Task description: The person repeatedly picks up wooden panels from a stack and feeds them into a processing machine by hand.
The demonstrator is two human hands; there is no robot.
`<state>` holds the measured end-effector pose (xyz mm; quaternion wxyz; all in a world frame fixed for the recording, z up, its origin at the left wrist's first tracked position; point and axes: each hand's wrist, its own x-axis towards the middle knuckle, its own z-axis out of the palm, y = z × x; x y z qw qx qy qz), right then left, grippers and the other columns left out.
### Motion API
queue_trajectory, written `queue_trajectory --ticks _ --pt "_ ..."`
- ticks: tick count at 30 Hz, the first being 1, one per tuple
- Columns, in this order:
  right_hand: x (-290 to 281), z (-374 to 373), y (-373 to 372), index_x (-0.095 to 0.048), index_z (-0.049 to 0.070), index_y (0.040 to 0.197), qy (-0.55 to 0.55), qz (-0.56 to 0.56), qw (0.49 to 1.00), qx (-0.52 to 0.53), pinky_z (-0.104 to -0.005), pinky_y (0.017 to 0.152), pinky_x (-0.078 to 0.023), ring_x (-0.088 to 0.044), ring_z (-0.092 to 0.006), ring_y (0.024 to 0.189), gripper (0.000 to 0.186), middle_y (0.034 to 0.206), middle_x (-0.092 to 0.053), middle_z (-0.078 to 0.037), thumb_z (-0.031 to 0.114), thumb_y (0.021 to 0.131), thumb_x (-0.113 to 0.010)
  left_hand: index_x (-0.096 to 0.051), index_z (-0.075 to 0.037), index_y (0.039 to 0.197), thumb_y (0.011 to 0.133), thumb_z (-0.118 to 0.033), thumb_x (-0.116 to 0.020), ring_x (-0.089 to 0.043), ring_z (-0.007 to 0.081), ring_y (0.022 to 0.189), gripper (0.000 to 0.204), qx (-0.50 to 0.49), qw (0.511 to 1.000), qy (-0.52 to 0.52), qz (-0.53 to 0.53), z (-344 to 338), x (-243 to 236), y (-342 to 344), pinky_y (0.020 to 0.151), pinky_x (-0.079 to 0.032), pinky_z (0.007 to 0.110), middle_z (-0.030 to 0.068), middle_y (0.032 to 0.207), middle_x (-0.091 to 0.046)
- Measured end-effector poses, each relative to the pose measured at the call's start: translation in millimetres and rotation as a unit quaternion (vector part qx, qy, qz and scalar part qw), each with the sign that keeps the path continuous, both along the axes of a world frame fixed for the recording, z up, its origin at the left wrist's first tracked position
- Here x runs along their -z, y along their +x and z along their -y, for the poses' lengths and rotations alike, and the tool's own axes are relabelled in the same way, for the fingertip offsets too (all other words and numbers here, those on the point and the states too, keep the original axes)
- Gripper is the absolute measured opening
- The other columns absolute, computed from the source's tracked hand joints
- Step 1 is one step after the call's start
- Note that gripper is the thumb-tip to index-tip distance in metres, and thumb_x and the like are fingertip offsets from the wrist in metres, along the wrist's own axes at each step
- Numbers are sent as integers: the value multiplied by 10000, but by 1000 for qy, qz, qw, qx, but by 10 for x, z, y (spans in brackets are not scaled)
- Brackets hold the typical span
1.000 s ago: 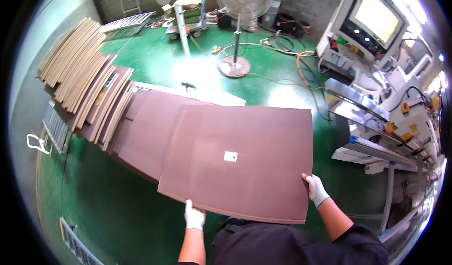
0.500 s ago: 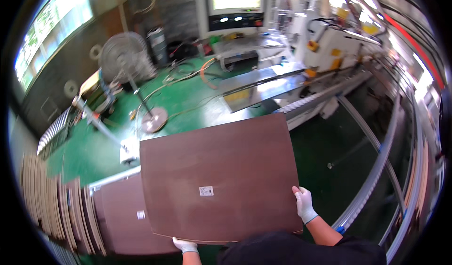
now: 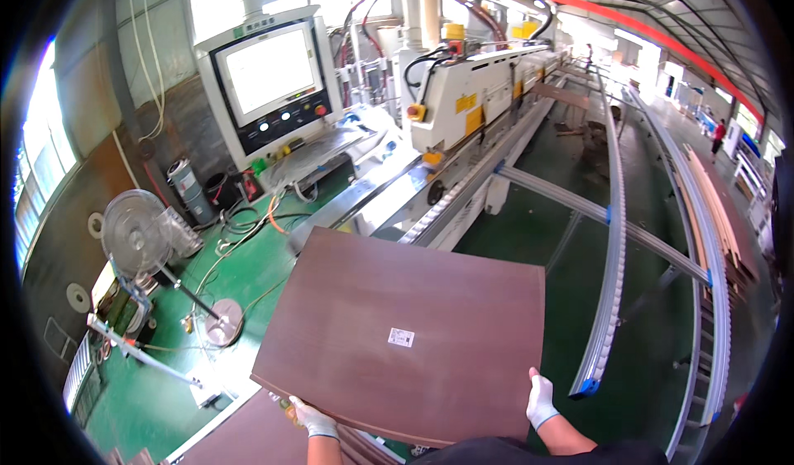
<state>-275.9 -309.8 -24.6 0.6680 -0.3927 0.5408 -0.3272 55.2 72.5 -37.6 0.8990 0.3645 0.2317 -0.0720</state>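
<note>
Both hands point(image 3: 542, 400) have swung the brown panel point(image 3: 405, 333) toward the edge-banding machine point(image 3: 463, 109).

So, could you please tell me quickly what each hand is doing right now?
Left hand: closed on the near edge of the flat dark-brown rectangular wooden panel.
Right hand: gripping the same panel's right near corner.

We wear a white knit work glove on the left hand point(image 3: 313, 419); its cuff ends at the wrist, and the forearm below it is bare. We wear a matching white glove on the right hand point(image 3: 541, 400), also with a short cuff at the wrist and a bare forearm behind it. A dark, near-black garment covers our torso along the lower edge of the view. We cannot tell its cut or its sleeve length.
</note>
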Motion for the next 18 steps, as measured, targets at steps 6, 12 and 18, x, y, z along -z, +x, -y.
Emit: queue_trajectory --ticks 6,12,18 --pt "287 -17 -228 -574 27 1172 101 26 991 88 -416 951 -464 -546 -237 1095 373 1159 -590 -114 310 934 -614 -431 -7 1371 1041 -424 -311 -510 299 1216 545 69 997 38 16 489 125 450 1038 -419 430 118 1376 -490" --pt "225 31 -131 -537 66 1219 183 132 973 39 -512 966 -470 -575 -325 1107 346 1192 -593 -150 298 963 -553 -527 1 1244 1016 -323 -423 -558 302 1152 410 199 980 -21 2 830 -1 621 1023 -428 448 120 1256 -580" --pt "68 90 216 -485 58 1164 283 253 925 -19 -550 946 -487 -589 -367 1074 217 1207 -558 -169 136 962 -469 -498 -9 1297 1008 -359 -488 -544 285 1178 454 284 953 -108 -16 1409 -29 116 1048 -420 457 99 1290 -573"
